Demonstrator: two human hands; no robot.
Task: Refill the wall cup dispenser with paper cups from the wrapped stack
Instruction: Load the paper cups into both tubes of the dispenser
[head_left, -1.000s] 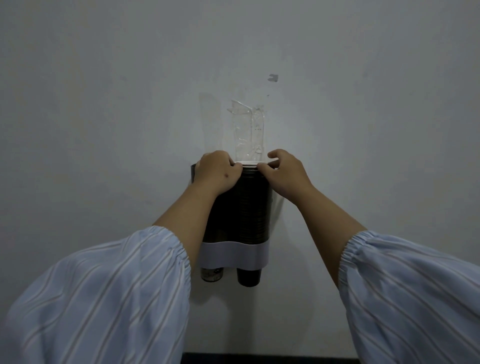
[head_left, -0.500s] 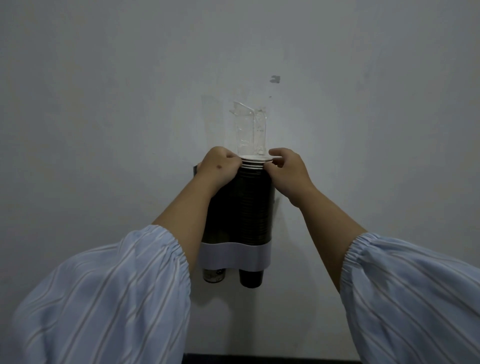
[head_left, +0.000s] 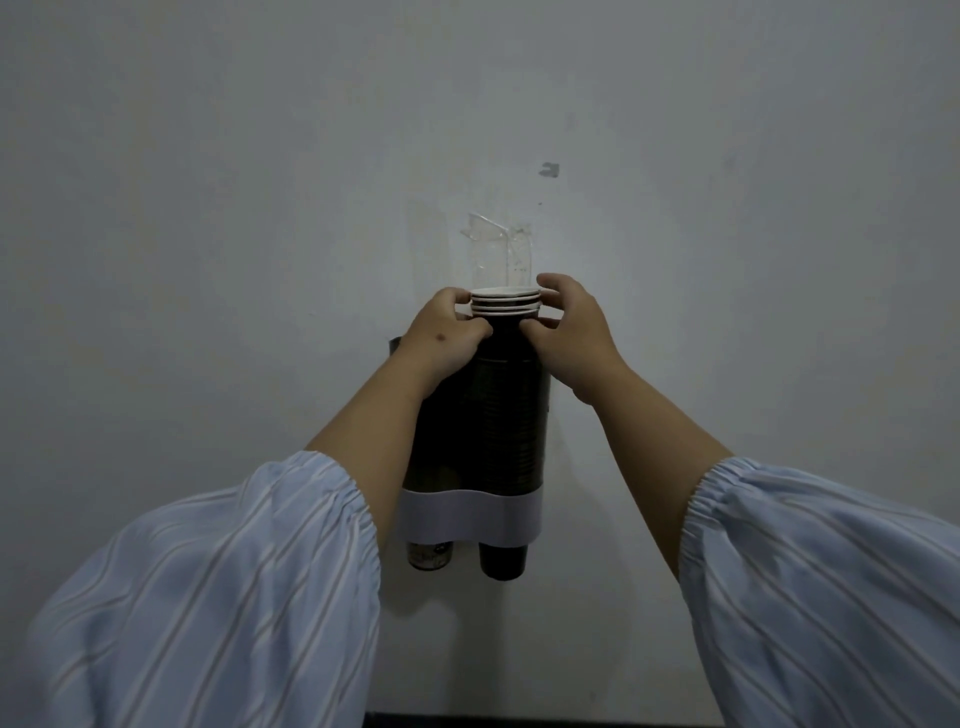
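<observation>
The wall cup dispenser (head_left: 511, 415) hangs on a plain grey wall (head_left: 208, 208), with bare wall on both sides of it and above it. It is a dark housing with two tubes side by side, and a white band (head_left: 467, 517) runs across its lower part. Below the band the base of a dark cup (head_left: 503, 560) sticks out of the right tube, and a printed cup base (head_left: 429, 555) sticks out of the left tube.

The stack of paper cups (head_left: 505, 306) stands in the right tube, its white rims just above the dispenser's top edge. A clear plastic wrapper (head_left: 500, 249) stands upright above those rims, close against the wall; whether it touches the cups cannot be told.

The left hand (head_left: 447, 338) is at the left of the stack, above the dispenser's left tube, fingers curled around the cups just under the rims. The right hand (head_left: 566, 332) grips the stack from the right in the same way, its upper fingers beside the rims.

Striped light-blue sleeves (head_left: 234, 597) fill the lower corners below the dispenser. A dark strip (head_left: 540, 721) runs along the foot of the wall under it.
</observation>
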